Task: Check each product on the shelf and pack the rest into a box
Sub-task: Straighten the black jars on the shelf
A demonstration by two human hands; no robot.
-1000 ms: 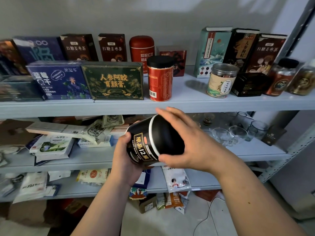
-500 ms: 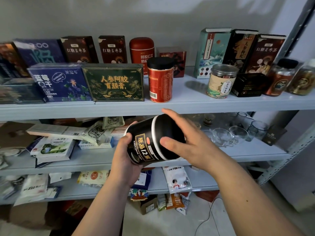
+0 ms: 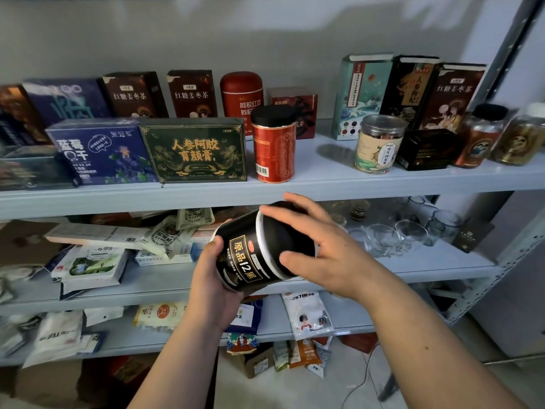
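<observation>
A black cylindrical canister with gold lettering (image 3: 259, 252) is held tilted in front of the grey metal shelf (image 3: 324, 187), below its top board. Its base is cupped by the left hand (image 3: 212, 278), fingers curled round it; its lidded end is gripped by the right hand (image 3: 330, 255), fingers wrapped over it.

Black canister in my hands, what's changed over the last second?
The right hand shifted its fingers on the lid end, thumb moving up, and the black canister turned slightly, showing more gold label. The left hand kept gripping the base; everything on the shelf stayed put.
</observation>
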